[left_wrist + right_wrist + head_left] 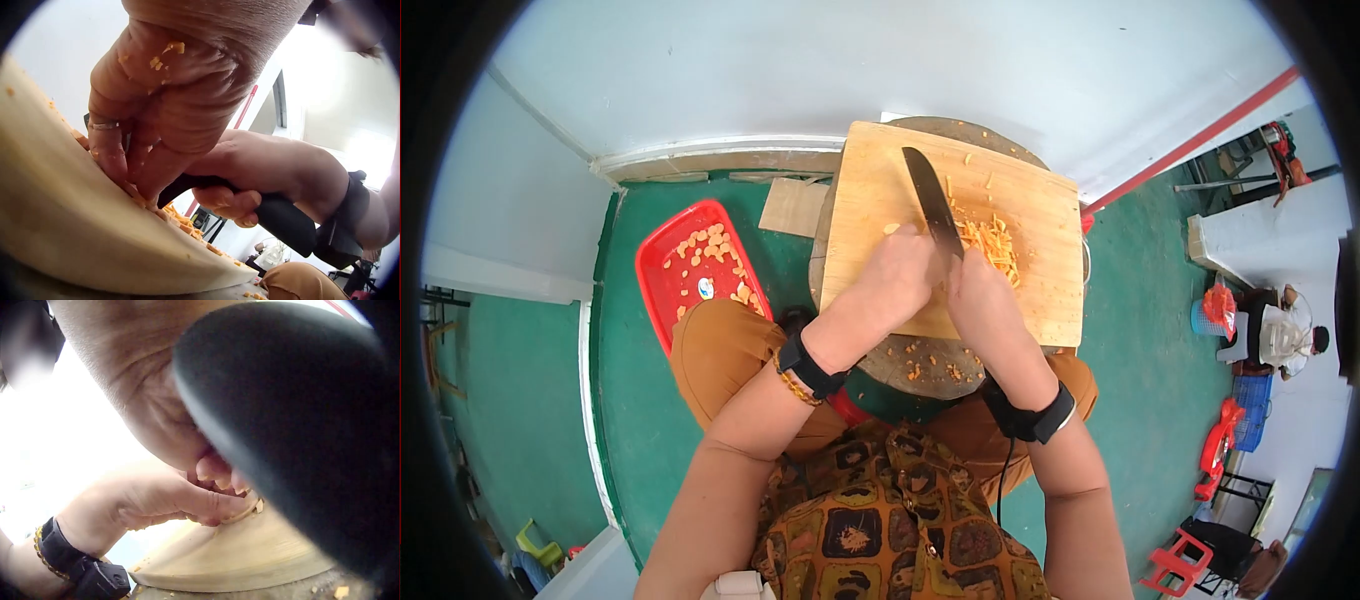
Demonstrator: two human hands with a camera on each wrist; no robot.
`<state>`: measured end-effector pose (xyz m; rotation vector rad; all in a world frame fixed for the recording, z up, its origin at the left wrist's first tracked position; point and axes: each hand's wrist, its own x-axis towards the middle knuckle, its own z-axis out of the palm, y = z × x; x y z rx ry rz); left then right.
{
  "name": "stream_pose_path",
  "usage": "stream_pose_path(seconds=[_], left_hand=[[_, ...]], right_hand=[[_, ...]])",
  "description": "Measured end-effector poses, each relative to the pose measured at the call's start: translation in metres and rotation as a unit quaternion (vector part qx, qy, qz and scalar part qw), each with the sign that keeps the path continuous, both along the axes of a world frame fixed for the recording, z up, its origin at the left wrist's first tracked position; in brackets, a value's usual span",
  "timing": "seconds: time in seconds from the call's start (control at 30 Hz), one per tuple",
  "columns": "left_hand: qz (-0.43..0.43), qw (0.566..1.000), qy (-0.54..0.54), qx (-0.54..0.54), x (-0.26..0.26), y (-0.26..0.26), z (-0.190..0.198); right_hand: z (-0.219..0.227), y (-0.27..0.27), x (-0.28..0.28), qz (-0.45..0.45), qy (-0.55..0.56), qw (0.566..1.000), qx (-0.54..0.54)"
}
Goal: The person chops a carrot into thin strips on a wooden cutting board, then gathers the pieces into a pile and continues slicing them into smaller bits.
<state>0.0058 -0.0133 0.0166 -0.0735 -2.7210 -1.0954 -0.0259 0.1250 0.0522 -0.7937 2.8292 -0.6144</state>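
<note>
My right hand grips the black handle of a kitchen knife, its dark blade pointing away over the cutting board. Close against the blade's left side is my left hand. Its fingers are bent downward, and they hold thin orange slices, which look like carrot, against the wood. Orange shreds lie heaped to the right of the blade. Small orange bits cling to the left hand in the left wrist view. The cutting edge is hidden behind the fingers there.
The board rests on a round wooden block sprinkled with scraps. A red basin with several orange slices stands on the green floor at the left. A white wall rises beyond the board. Far right, another person sits near blue crates.
</note>
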Motion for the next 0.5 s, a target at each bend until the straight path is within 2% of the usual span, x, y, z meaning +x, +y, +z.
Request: stream_pose_path(seconds=[0.07, 0.17, 0.27, 0.37, 0.5], left_hand=[[0.030, 0.999, 0.025, 0.029, -0.002, 0.002, -0.019], [0.025, 0.999, 0.005, 0.028, 0.000, 0.003, -0.012], [0.029, 1.000, 0.011, -0.004, 0.000, 0.003, -0.015], [0.051, 0.998, 0.031, 0.014, 0.004, 0.007, -0.018], [0.029, 0.999, 0.028, 0.022, 0.002, 0.003, -0.017]], right_hand=[[-0.006, 0.001, -0.003, 0.020, 0.018, 1.000, 0.005], [-0.007, -0.002, -0.014, 0.042, 0.003, 0.999, 0.012], [-0.016, 0.007, -0.011, 0.018, -0.034, 0.998, 0.051], [0.001, 0.019, -0.001, 0.003, -0.039, 0.999, 0.031], [-0.008, 0.015, -0.001, 0.019, -0.017, 1.000, 0.011]])
